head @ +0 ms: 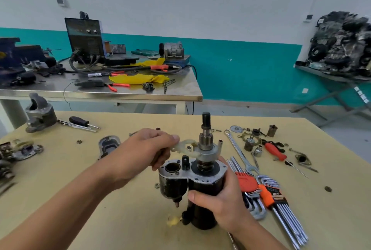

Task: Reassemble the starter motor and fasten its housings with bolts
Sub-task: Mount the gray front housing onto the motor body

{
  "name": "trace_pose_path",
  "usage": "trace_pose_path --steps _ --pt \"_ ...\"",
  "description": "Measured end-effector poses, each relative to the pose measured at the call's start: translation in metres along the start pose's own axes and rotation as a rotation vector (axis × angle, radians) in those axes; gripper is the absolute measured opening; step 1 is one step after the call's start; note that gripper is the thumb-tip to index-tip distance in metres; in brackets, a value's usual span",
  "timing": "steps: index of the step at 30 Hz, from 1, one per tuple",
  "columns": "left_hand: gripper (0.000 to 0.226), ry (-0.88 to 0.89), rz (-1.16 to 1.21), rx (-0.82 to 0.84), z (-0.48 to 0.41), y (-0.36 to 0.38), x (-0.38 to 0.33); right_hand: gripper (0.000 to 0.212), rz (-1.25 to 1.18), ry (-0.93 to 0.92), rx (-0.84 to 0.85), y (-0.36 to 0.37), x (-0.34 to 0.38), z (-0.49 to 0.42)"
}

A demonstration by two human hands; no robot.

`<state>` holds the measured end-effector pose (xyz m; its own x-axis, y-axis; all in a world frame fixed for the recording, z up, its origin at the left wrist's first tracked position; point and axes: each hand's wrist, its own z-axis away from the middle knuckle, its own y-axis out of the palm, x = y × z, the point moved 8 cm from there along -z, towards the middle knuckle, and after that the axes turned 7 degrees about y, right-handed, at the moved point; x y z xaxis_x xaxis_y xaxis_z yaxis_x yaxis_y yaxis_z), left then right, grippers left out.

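The black starter motor body (pixel 202 187) stands upright on the yellow table, its silver flange and pinion shaft (pixel 206 129) pointing up. My right hand (pixel 218 205) grips the motor's lower barrel from the right. My left hand (pixel 148 149) pinches a pale plastic shift fork (pixel 186 147), whose far end reaches the collar under the pinion gear. The grey nose housing (pixel 40 115) sits at the table's far left. A silver end cover (pixel 108 145) lies left of my left hand.
Hex key sets with orange holders (pixel 267 191), a combination wrench (pixel 239 149), a red screwdriver (pixel 276 151), sockets and washers lie to the right. Screwdrivers (pixel 82 122) and small parts lie at the left. A steel bench (pixel 100 89) with a welder stands behind.
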<state>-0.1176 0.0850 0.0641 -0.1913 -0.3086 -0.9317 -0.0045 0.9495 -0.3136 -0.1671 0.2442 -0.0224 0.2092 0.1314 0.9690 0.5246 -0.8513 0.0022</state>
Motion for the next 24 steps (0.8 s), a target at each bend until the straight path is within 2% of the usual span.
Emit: trace_pose_path --steps 3,8,10,12,15,18,21,24 --pt "0.043 0.018 -0.038 -0.08 0.003 -0.009 0.002 0.068 -0.013 -0.004 -0.004 -0.002 0.0 -0.001" --pt "0.051 0.004 -0.158 -0.053 0.005 0.0 0.005 0.067 -0.025 -0.019 0.005 -0.002 0.001 -0.001" --pt "0.055 -0.004 -0.15 -0.094 0.003 0.003 0.006 0.065 -0.044 -0.031 0.006 -0.002 0.003 0.0" --pt "0.05 -0.051 -0.085 -0.196 -0.001 0.005 0.012 0.064 -0.057 -0.041 0.016 -0.001 0.005 0.0" --pt "0.045 -0.189 0.133 -0.371 -0.005 0.012 0.029 0.067 -0.07 -0.052 0.04 0.001 0.005 0.0" --pt "0.037 -0.256 0.172 -0.471 -0.008 0.013 0.034 0.067 -0.075 -0.058 0.047 0.001 0.006 0.0" --pt "0.041 -0.237 0.061 -0.454 -0.012 0.015 0.029 0.065 -0.086 -0.056 0.043 -0.001 0.006 0.0" --pt "0.045 -0.212 0.012 -0.362 -0.015 0.022 0.021 0.061 -0.088 -0.043 0.025 -0.005 0.003 0.003"
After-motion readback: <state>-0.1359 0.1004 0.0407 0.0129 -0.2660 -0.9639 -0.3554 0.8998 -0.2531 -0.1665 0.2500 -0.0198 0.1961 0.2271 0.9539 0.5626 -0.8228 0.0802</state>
